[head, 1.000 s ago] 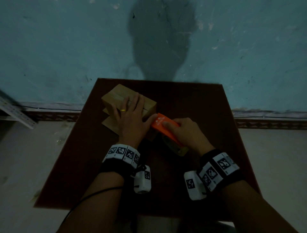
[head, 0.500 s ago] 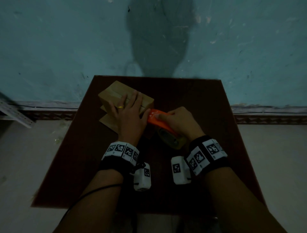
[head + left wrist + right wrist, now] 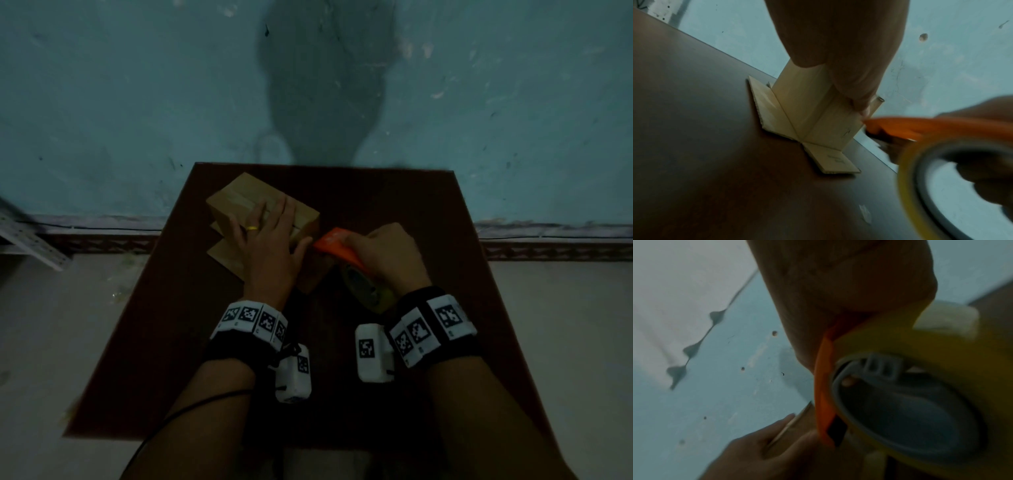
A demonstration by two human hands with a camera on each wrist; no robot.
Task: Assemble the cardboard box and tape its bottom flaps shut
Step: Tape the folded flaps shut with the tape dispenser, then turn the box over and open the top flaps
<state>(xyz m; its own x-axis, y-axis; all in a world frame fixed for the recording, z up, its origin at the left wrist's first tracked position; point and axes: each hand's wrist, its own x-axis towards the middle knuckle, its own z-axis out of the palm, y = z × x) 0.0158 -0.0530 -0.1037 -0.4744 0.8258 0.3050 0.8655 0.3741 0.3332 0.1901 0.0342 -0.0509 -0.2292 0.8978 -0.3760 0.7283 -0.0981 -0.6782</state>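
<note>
A small brown cardboard box (image 3: 239, 209) stood on the dark reddish-brown square tabletop (image 3: 394, 205), toward its far left part, with its lower flaps splayed flat on the wood around its base (image 3: 777, 110). The left hand (image 3: 270, 246) lay palm-down on top of the cardboard box, fingers straight and spread, a yellow ring (image 3: 252, 228) on one of them; its grip was open and flat, pressing rather than clasping, and the thumb reached down the box's right side (image 3: 861, 97). Just to the right of the cardboard box, the right hand (image 3: 387, 257) had its grip clamped around an orange plastic tape dispenser (image 3: 337, 243), fingers curled over the handle. The dispenser's orange front end sat at the box's right edge, touching or nearly touching the left thumb; the blur did not let me tell which. A yellowish roll of tape on a grey hub (image 3: 910, 402) sat in the dispenser below the right hand. Both wrists wore black bands with white square-patterned marker blocks (image 3: 253, 320). Beyond the tabletop rose a worn blue-green wall (image 3: 137, 102).
</note>
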